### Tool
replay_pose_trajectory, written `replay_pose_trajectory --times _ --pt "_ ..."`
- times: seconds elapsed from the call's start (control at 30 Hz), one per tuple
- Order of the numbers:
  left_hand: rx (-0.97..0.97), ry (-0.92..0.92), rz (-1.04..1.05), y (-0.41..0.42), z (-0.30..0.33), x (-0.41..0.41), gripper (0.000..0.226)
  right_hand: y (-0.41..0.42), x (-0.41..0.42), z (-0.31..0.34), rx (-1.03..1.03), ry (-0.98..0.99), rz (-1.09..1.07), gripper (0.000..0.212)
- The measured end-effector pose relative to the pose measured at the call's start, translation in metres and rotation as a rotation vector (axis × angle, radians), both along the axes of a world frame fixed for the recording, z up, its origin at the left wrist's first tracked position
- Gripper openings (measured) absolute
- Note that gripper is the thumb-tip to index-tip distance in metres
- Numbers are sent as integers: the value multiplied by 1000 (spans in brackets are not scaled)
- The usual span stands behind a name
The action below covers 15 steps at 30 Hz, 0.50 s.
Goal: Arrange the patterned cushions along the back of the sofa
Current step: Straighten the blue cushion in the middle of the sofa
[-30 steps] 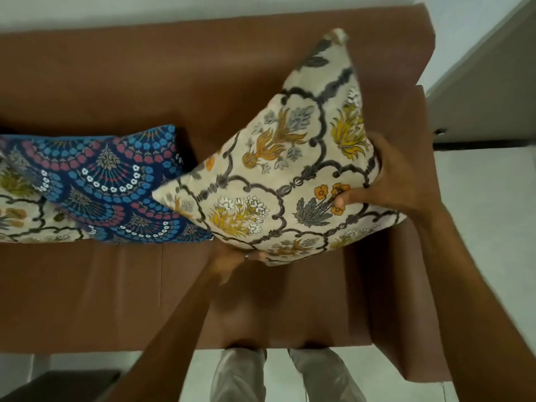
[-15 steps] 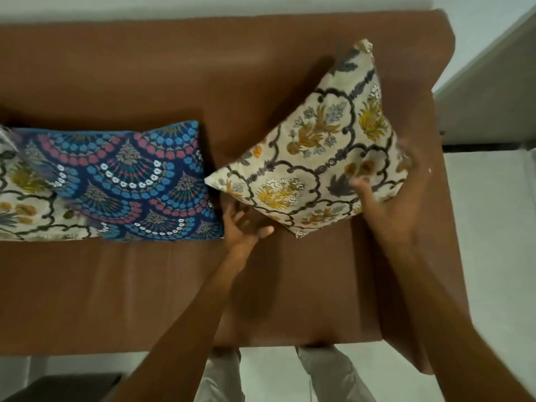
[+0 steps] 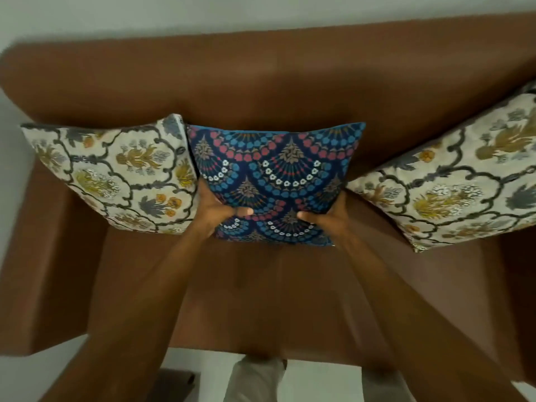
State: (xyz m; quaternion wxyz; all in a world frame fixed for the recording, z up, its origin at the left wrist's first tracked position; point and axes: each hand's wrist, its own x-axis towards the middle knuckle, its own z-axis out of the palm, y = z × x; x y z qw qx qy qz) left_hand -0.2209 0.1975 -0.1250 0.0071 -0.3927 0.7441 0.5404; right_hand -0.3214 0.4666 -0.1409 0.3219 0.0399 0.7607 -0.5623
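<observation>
Blue cushion [image 3: 275, 181] with fan pattern, leaning on the back of the brown sofa [image 3: 261, 82] in the middle, pinched at both lower corners: left hand [image 3: 219, 211] and right hand [image 3: 327, 214], each with thumb on the front and fingers hidden behind. Probably light and soft, easy to dent, cloth not slippery, so best taken at corners or side edges, not by the loose middle. Touching the left cream floral cushion [image 3: 116, 175]; just beside the right cream floral cushion [image 3: 452, 181].
</observation>
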Motion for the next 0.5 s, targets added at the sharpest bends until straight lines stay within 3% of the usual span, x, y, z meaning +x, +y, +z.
replay_pose_trajectory --times 0.2,0.3,0.37,0.5 --pt "274 52 66 6 5 18 147 13 29 70 62 185 26 113" --pt "450 108 149 32 9 39 130 23 23 116 199 443 83 110" --pt "599 124 231 53 6 39 116 26 10 131 272 569 153 119" --pt "768 127 343 78 -16 26 107 18 -20 134 413 618 303 129"
